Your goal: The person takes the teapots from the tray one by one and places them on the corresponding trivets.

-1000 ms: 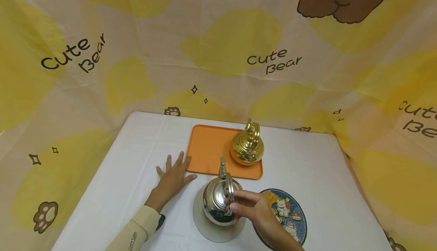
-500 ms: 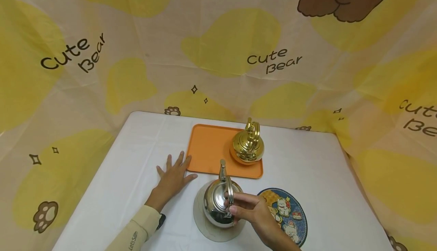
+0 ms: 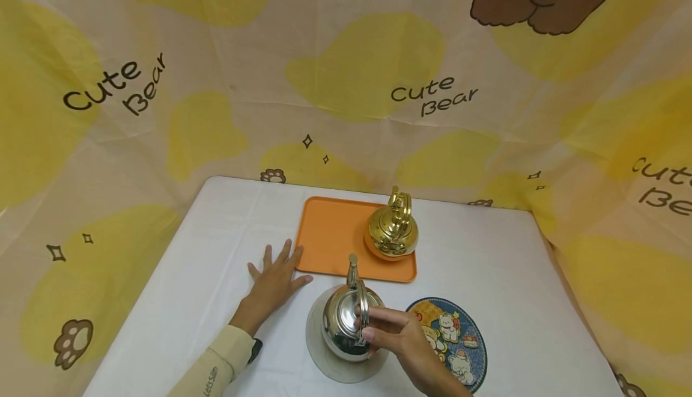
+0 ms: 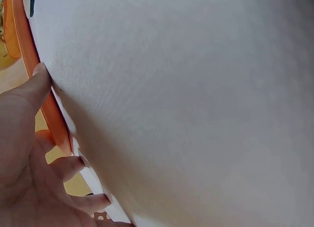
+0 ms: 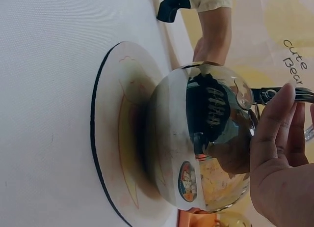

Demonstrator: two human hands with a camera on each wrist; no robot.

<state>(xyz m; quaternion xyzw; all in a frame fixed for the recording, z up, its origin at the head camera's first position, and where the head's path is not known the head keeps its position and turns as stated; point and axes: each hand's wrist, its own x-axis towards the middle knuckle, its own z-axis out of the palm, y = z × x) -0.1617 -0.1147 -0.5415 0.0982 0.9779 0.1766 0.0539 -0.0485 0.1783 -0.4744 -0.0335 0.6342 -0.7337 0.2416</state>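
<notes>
Silver kettle (image 3: 336, 332): handle (image 3: 364, 301) pinched by right hand (image 3: 405, 342).

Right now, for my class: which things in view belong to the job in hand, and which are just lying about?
Likely part of the job:
silver kettle, gripped by the right hand
pale round mat, beneath that kettle
orange tray, with the left hand at its edge

Apparently just lying about:
gold kettle, standing on the tray
blue patterned mat, beside the pale one
</notes>
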